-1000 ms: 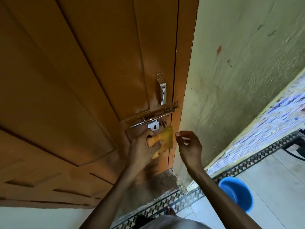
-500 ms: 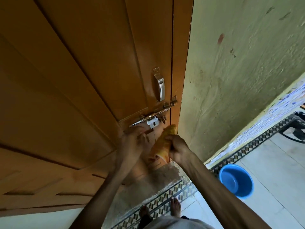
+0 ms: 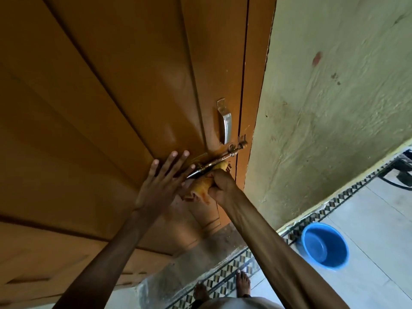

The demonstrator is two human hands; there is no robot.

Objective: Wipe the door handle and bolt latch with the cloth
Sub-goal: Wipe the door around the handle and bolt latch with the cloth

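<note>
Risen to the slanted steel bolt latch, right hand clenches the crumpled yellow cloth seemingly touching beneath; left hand splayed flat on the door.

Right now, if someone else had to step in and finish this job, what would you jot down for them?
Left hand: open, flat on the door beside the latch, holding nothing.
Right hand: shut on the cloth, pressing it against the underside of the bolt latch.
Handle: just above the latch, untouched by either hand.
Done: wiping of the latch is under way.
Left: finish the latch along to its end at the door frame, then wipe the handle. A blue basin sits on the floor to the right.
</note>
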